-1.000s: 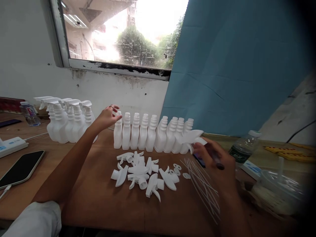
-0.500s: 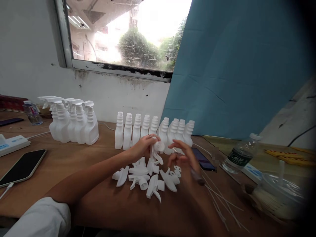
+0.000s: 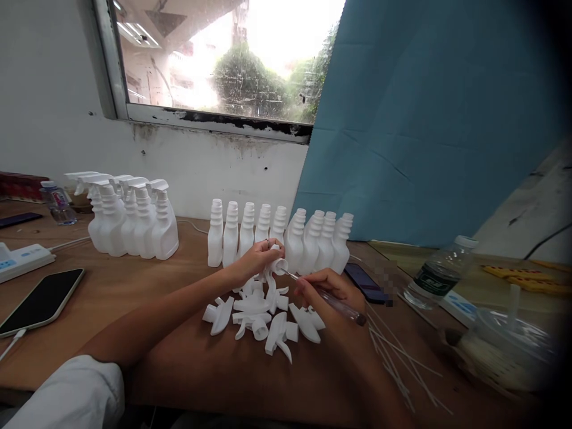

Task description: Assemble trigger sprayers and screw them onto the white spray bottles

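Note:
Above the middle of the table, my left hand is closed on a white spray trigger head, its round collar facing right. My right hand grips a screwdriver with a clear handle. The screwdriver's thin metal shaft points up and left, its tip at the collar opening; whether it touches inside is hidden. Below both hands lies a loose pile of white trigger heads. Behind them stands a row of white bottles without heads.
White bottles with trigger heads fitted stand at the left, near a phone and a power strip. At the right are thin white tubes, a water bottle, a lidded cup and another phone.
My right hand has closed around the screwdriver and swung its tip left to the trigger head's collar. My left hand has shifted slightly, still holding the trigger head.

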The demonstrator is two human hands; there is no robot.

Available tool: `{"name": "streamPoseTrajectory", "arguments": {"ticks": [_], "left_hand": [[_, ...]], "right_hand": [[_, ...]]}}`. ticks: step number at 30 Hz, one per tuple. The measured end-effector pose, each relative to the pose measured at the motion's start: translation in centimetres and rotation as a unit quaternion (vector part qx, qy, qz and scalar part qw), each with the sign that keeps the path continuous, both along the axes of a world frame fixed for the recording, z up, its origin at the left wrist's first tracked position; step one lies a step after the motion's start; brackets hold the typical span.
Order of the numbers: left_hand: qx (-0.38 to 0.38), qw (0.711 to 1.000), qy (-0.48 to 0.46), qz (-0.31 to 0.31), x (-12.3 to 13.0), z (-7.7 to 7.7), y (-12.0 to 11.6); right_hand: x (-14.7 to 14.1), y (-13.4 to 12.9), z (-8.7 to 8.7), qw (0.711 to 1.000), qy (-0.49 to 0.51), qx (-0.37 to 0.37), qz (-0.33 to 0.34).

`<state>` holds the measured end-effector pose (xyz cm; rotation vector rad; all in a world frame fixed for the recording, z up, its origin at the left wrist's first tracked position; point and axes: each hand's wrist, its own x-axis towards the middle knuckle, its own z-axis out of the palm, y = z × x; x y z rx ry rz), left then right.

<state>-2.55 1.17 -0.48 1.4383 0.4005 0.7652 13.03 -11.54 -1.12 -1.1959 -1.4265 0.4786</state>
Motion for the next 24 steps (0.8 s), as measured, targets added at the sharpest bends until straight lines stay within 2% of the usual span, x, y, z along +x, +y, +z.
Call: {"name": "streamPoseTrajectory", "arguments": {"ticks": [2, 5, 8, 11, 15, 18, 21, 24], "left_hand": [[0.039, 0.999, 0.025, 0.010, -0.1, 0.3, -0.2], [0.080, 0.995, 0.053, 0.022, -0.2, 0.6, -0.5], [0.082, 0.994, 0.069, 0.018, -0.2, 0.8, -0.8], [0.054, 0.996, 0.069, 0.012, -0.2, 0.7, -0.8], [0.006, 0.998, 0.057, 0.002, 0.0, 0.4, -0.2], [-0.029, 0.999, 0.042, -0.006, 0.0, 0.3, 0.3], [-0.059, 0.998, 0.028, -0.018, 0.0, 0.2, 0.5], [-0.083, 0.996, 0.017, -0.031, 0.1, 0.0, 0.5]], "right_hand": [[0.3, -0.1, 0.0, 0.999, -0.039, 0.012, -0.010], [0.7, -0.4, 0.4, 0.993, -0.109, 0.027, 0.036], [0.9, -0.9, 1.0, 0.982, -0.162, 0.042, 0.088], [0.8, -0.9, 1.2, 0.977, -0.181, 0.036, 0.104], [0.6, -0.2, 0.3, 0.980, -0.175, 0.060, 0.069], [0.4, 0.4, -0.3, 0.989, -0.131, 0.059, 0.041], [0.4, 0.8, -0.5, 0.996, -0.074, 0.037, 0.037], [0.5, 1.0, -0.8, 0.996, -0.056, 0.049, 0.044]]}}
